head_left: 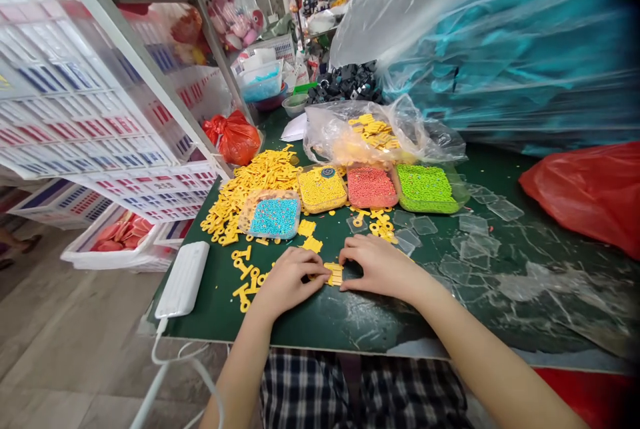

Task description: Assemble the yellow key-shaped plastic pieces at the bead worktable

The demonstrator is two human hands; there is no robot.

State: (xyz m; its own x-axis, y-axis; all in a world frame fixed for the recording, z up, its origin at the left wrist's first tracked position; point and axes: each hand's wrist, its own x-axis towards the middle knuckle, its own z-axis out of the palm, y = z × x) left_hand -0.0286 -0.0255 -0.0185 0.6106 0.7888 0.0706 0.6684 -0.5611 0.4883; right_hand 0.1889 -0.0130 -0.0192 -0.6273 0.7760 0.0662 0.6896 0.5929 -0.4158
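A small flat yellow plastic piece with ridged lines (335,274) lies on the green tabletop between my hands. My left hand (293,279) is closed in a pinch at its left edge. From the other side, the thumb and forefinger of my right hand (375,268) bracket the upper and lower right corners of the piece. Just beyond the hands lie two more yellow plates (313,244). Clear tubs of tiny beads stand behind them: blue (275,217), yellow (323,190), red (373,188) and green (427,188).
Yellow plastic parts (265,179) are heaped at the left, with loose ring-ended ones (243,276) nearer. A white power strip (183,279) lies at the left edge. Clear squares (475,242) are scattered at right, near a red bag (590,189). Crates (75,82) stand left.
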